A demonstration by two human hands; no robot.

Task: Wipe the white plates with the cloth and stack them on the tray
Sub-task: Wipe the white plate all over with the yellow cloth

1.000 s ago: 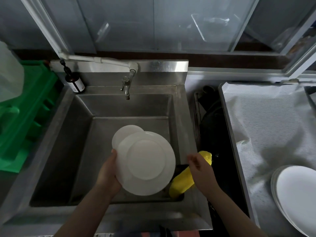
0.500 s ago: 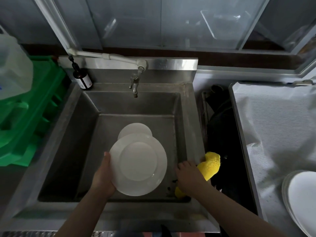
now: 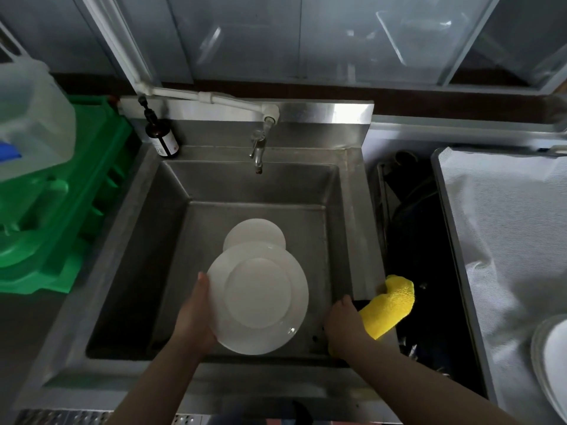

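Observation:
My left hand (image 3: 194, 314) grips the left rim of a white plate (image 3: 257, 297) and holds it tilted over the steel sink (image 3: 171, 228). Behind it, a second white plate (image 3: 254, 233) lies in the basin, partly hidden. My right hand (image 3: 343, 325) grips a yellow cloth (image 3: 388, 306) on the sink's right rim. A stack of white plates (image 3: 552, 360) sits at the far right on a tray (image 3: 441, 191) lined with white cloth.
A tap (image 3: 257, 148) juts over the basin's back, a dark pump bottle (image 3: 161, 136) at its back left corner. Green crates (image 3: 61, 210) and a clear plastic jug (image 3: 27, 118) stand left. A dark gap (image 3: 411, 240) separates sink and tray.
My right hand has come down on the yellow cloth on the sink's right rim and taken hold of it. The plate in my left hand has stayed over the sink.

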